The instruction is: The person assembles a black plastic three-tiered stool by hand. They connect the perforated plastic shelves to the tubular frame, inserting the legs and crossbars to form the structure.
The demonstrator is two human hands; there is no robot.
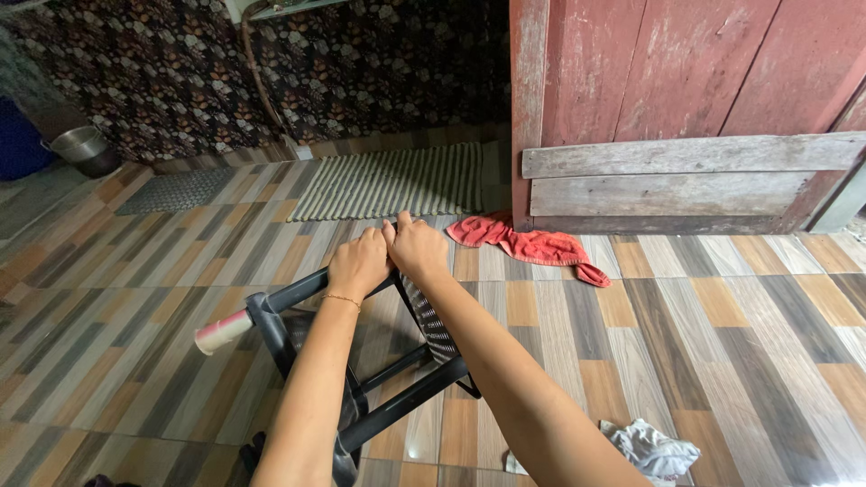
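— While both arms reach out over it, what is the biggest thing in view?

— A tiled floor [740, 316] in strips of brown, grey and orange, running up to a red plank door [686, 81] at far right and a dark flowered curtain [180, 72] at far left. A striped mat [397, 180] lies on the floor below the curtain.

— And the thing being handled?

— A dark plastic stool frame [397, 397], tipped on its side on the floor at near centre, its legs and bars pointing several ways. One leg ends at left in a pale pinkish cap [221, 331].

— How are the hands placed?

— The left hand [358, 263] and right hand [418, 247] sit side by side, touching, at the far top of the frame. Fingers of both are curled shut around the top bar, knuckles up. A thin bracelet [341, 298] circles the left wrist.

— Anything smaller about?

— A red cloth [528, 243] lies crumpled on the floor just right of the hands, by the foot of the door. A metal pot [81, 149] stands at far left. A crumpled grey rag [651, 448] lies on the near floor, right of the right forearm.
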